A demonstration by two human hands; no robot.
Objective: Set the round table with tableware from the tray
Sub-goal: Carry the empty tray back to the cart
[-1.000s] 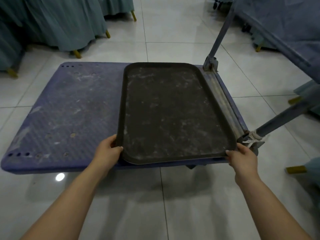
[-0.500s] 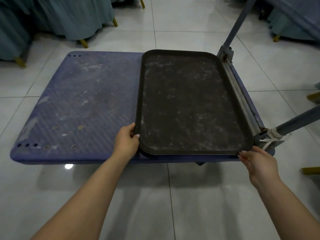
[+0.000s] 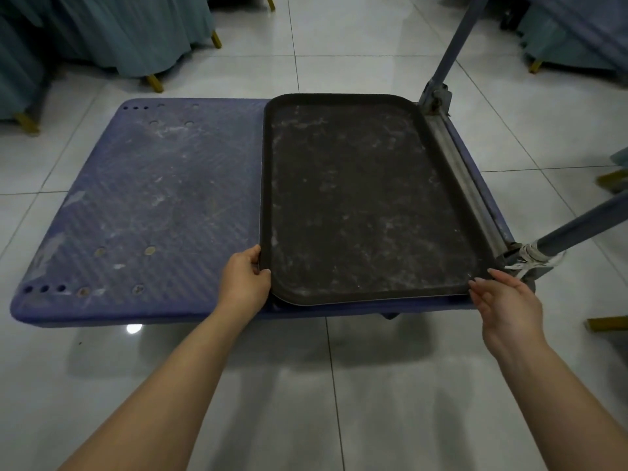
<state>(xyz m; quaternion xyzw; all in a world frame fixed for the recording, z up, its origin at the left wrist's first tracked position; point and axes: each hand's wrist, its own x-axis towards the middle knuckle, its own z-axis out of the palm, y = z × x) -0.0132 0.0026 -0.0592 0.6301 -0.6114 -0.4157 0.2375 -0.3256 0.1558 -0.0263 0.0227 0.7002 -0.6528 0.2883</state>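
Observation:
A dark brown rectangular tray (image 3: 367, 198), dusty and with nothing on it, lies flat on the right half of a low blue platform cart (image 3: 153, 212). My left hand (image 3: 246, 280) grips the tray's near left corner, thumb over the rim. My right hand (image 3: 506, 300) is at the near right corner with fingers spread, fingertips just touching the rim and not closed on it. No tableware and no round table show in this view.
The cart's blue folding handle (image 3: 445, 66) rises at the right, tied with white cord (image 3: 530, 256) at its near hinge. Chairs in teal covers with gold legs (image 3: 149, 39) stand at the back left and right. White tiled floor (image 3: 306, 385) surrounds the cart.
My right hand has let go of the tray's near right corner and opened, and the tray now rests flat on the cart. My left hand keeps its grip. The view has drawn closer.

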